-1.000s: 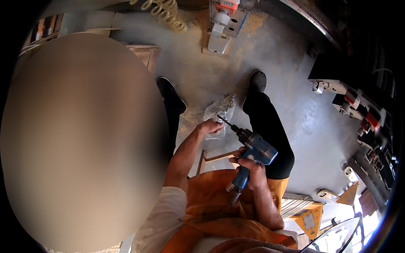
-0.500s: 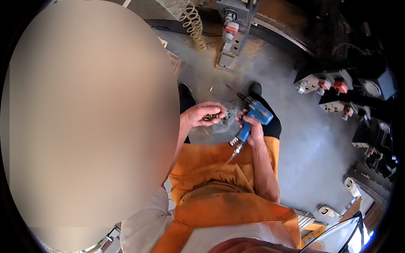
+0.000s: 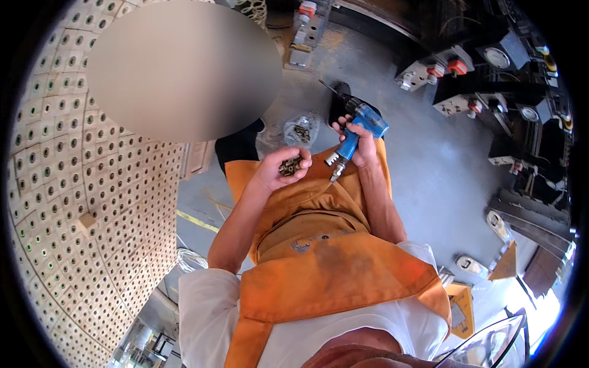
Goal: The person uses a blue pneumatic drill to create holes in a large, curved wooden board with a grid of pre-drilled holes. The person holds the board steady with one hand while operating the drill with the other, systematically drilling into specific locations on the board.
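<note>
My left hand (image 3: pixel 270 170) is cupped palm up around a small heap of brass-coloured metal inserts (image 3: pixel 291 165), in front of the orange apron. In my right hand (image 3: pixel 364 147) is a blue air drill (image 3: pixel 371 120), its handle in the palm and its long thin bit pointing away and to the left. A thin hose (image 3: pixel 311 197) runs from the bottom of the handle across the apron. Beyond my left hand, a clear plastic bag (image 3: pixel 299 130) with more brass-coloured pieces lies low between my legs.
On the left stands a large stack of pale wooden blocks (image 3: pixel 132 202) with round, dark-centred holes. One small block (image 3: pixel 87 222) juts out of it. Machine frames with red-topped fittings (image 3: pixel 456 67) line the right. A yellow stripe (image 3: pixel 197 221) and a white cable coil (image 3: pixel 191 260) are beside the stack.
The view has swung left, bringing the block stack into sight. My left hand has drawn back nearer the apron, still holding the inserts. The drill remains in my right hand.
</note>
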A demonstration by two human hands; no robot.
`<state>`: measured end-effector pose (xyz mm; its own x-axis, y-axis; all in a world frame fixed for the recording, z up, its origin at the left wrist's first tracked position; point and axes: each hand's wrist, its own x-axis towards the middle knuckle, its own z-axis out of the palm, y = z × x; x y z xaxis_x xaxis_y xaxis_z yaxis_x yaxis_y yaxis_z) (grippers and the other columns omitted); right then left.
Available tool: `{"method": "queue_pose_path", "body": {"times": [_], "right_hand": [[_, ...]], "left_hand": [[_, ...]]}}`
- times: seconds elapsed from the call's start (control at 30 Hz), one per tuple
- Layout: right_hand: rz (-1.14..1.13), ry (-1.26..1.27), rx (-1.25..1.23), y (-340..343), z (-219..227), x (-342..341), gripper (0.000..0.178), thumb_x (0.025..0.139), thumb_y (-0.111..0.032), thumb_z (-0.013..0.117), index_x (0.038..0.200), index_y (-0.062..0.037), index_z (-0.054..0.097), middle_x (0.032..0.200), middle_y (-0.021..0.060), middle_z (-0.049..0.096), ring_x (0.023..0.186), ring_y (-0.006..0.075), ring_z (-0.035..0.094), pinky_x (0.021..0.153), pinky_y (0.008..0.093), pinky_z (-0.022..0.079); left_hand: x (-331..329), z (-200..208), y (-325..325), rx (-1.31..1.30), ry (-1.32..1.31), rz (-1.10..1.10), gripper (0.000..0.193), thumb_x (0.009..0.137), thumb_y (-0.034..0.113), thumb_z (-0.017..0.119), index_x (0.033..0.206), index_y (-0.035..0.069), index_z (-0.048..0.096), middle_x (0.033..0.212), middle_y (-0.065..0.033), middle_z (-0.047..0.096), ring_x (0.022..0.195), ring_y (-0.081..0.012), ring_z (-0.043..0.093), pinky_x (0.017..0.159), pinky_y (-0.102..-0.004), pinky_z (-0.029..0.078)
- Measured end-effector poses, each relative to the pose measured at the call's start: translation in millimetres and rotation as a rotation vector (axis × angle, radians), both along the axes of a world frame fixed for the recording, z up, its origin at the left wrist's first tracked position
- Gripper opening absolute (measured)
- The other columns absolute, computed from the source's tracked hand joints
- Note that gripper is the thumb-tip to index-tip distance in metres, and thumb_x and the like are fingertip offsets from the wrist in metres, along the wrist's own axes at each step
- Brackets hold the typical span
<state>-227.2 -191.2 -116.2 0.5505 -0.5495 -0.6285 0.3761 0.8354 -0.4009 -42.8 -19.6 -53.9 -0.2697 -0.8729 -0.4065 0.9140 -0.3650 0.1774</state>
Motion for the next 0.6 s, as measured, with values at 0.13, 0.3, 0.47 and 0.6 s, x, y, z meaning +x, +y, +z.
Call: {"method": "queue_pose_path", "body": {"times": [0.13,0.3,0.47,0.6], "right_hand": [[-0.074,0.011,0.011,24.5,14.5,-35.3,0.028,0.080,-0.001,0.058,0.108,-0.0046,0.054,0.105,0.0115,0.061,0.099,0.0317,0.064,0.063,0.0290,0.050],[-0.071,-0.057,0.076,26.5,11.2,-38.1,0.031,0.081,0.000,0.059,0.111,-0.0035,0.053,0.105,0.0115,0.061,0.100,0.0315,0.063,0.065,0.0308,0.050],[-0.040,-0.078,0.103,23.2,7.6,-29.8,0.031,0.083,-0.002,0.058,0.113,-0.0039,0.053,0.108,0.0112,0.061,0.102,0.0287,0.063,0.067,0.0296,0.050],[-0.025,-0.102,0.105,17.5,5.6,-29.5,0.032,0.083,-0.003,0.058,0.115,-0.0042,0.052,0.110,0.0110,0.060,0.103,0.0279,0.063,0.067,0.0294,0.051]], "left_hand": [[-34.0,-18.8,22.0,0.050,0.038,-0.050,0.023,0.093,0.022,0.056,0.102,0.001,0.056,0.084,-0.0038,0.051,0.065,-0.0092,0.049,0.041,-0.0160,0.032],[-48.5,-21.4,14.7,0.119,0.022,-0.112,0.028,0.098,0.027,0.050,0.107,0.001,0.055,0.082,-0.0017,0.049,0.062,-0.0067,0.044,0.041,-0.0155,0.029],[-37.3,-13.2,-10.5,0.116,-0.093,-0.090,0.037,0.100,0.032,0.047,0.121,0.002,0.053,0.086,-0.0029,0.051,0.066,-0.0083,0.047,0.042,-0.0158,0.030],[-31.4,-4.9,-29.8,0.017,-0.196,-0.095,0.034,0.100,0.024,0.045,0.126,0.002,0.051,0.093,-0.0036,0.050,0.072,-0.0087,0.048,0.042,-0.0158,0.031]]}}
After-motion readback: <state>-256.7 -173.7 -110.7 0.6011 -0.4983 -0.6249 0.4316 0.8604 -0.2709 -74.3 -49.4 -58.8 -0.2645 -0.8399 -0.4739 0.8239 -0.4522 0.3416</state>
